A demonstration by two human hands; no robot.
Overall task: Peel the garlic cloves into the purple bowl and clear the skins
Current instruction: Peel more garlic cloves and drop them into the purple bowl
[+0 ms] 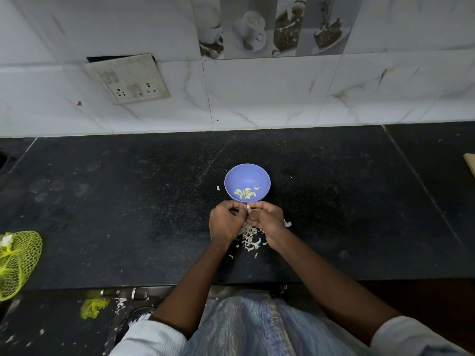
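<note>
Garlic clove [248, 206]: small pale piece, pinched between the fingertips of both hands, just on the near side of the bowl's rim.
Left hand [224, 221]: fingers curled, tips meeting the clove from the left; how much of the clove it covers cannot be told.
Right hand [267, 220]: fingers curled, thumb and forefinger on the clove from the right.
Bowl [247, 173]: purple, upright on the counter, just beyond the hands; apart from them or barely touching, which cannot be told.
Peeled cloves [245, 193]: about a dozen, lying loose in the near part of the bowl's bottom.
Skins [249, 237]: pale heap on the counter directly under and just behind the hands; a few stray flakes beside the bowl and nearer the counter's edge.
Counter [128, 201]: dark speckled stone.
Net bag [18, 260]: yellow mesh, far left, well apart from the work.
Step in hand: judged to be peeling one clove, skin partly or wholly on; too small to tell.
Progress: judged well along with peeling; skins not yet cleared.
Next move calls for: stripping the last skin, letting it fall on the heap, then a short reach forward to drop the clove over the rim.
</note>
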